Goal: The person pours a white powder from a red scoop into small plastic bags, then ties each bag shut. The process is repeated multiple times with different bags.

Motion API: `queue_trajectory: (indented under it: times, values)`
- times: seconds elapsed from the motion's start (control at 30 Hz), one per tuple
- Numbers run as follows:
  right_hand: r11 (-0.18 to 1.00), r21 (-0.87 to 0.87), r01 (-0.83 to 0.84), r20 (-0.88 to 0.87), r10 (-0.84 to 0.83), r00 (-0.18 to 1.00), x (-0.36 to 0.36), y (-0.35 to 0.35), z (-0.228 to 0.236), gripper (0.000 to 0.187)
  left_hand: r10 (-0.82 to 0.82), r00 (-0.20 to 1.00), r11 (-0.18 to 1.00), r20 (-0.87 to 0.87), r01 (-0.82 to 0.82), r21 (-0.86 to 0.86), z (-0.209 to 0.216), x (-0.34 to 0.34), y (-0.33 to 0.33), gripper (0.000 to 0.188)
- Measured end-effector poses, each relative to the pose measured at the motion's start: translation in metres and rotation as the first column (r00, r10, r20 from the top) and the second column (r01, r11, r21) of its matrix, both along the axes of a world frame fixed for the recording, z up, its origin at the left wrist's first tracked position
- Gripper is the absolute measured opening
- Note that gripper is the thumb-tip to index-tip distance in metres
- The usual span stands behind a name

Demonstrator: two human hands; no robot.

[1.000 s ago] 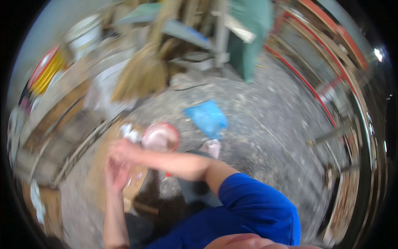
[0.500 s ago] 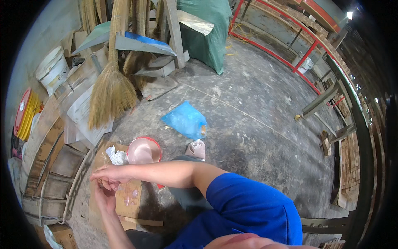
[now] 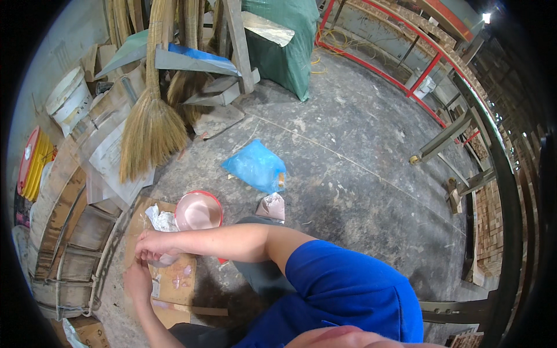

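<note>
Scuffed grey concrete floor (image 3: 360, 174), cluttered along the wall. Far left, a stack of red and yellow discs (image 3: 35, 165), then a white bucket (image 3: 69, 101), slightly tilted, and pale paper sheets (image 3: 110, 151) against a low curved edge. Next, low down, the left hand (image 3: 138, 282), raised over brown cardboard (image 3: 180, 294), fingertips close up against the other hand; grip bent, too hidden to tell spread from pinched. Farther back, a straw broom (image 3: 152, 136), bristles down. Right hand (image 3: 154, 243) just above the left, fingers curled downward; grip bunched, with pinching likewise impossible to make out. Just beside its fingers, a pale rounded thing (image 3: 165, 260), partly covered, over the cardboard. Close behind, crumpled white material (image 3: 161, 219). Nearer the knees, glossy pink smears (image 3: 184, 275) on the cardboard. Beside the white material, a red-rimmed pot (image 3: 188, 203), pinkish inside. Farther right on the floor, a blue plastic bag (image 3: 255, 165), a pale pink piece (image 3: 271, 206) just in front and a green sack (image 3: 290, 64) well behind. Then a blue sleeve (image 3: 348, 272), a red metal frame (image 3: 424, 75) and, far right, stacked wood (image 3: 490, 243).
</note>
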State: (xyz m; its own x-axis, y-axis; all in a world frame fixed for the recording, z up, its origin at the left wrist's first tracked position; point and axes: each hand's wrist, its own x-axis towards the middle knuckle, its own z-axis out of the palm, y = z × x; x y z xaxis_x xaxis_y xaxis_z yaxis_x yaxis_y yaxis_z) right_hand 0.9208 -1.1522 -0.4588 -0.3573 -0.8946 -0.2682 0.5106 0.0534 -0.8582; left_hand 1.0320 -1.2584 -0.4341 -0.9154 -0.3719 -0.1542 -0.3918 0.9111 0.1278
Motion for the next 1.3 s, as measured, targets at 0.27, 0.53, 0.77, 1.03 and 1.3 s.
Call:
queue_trajectory:
  times: [0.27, 0.53, 0.77, 1.03, 1.3]
  values:
    - [0.997, 0.034, 0.065, 0.226, -0.071, 0.971, -0.003, 0.004, 0.003, 0.027, -0.057, 0.996, 0.956, -0.074, 0.033, -0.291, 0.012, 0.007, 0.022, 0.017]
    - [0.979, 0.06, 0.196, -0.003, -0.196, 0.981, -0.003, 0.004, -0.005, 0.019, -0.211, 0.907, 0.915, -0.365, 0.052, -0.4, -0.012, -0.006, 0.03, 0.033]
    - [0.913, -0.119, 0.391, -0.331, -0.408, 0.851, 0.006, -0.005, 0.001, 0.012, -0.273, 0.819, 0.92, -0.505, 0.068, -0.387, -0.011, -0.004, 0.018, 0.024]
    - [0.898, -0.191, 0.397, -0.789, -0.381, 0.482, -0.006, -0.001, -0.003, 0.02, -0.28, 0.805, 0.954, -0.523, 0.172, -0.245, -0.011, -0.008, 0.018, 0.021]
    - [0.994, 0.103, 0.027, -0.782, 0.064, 0.62, 0.005, 0.018, 0.029, 0.027, -0.168, 0.892, 0.975, -0.42, 0.214, 0.065, -0.037, -0.008, 0.024, 0.032]
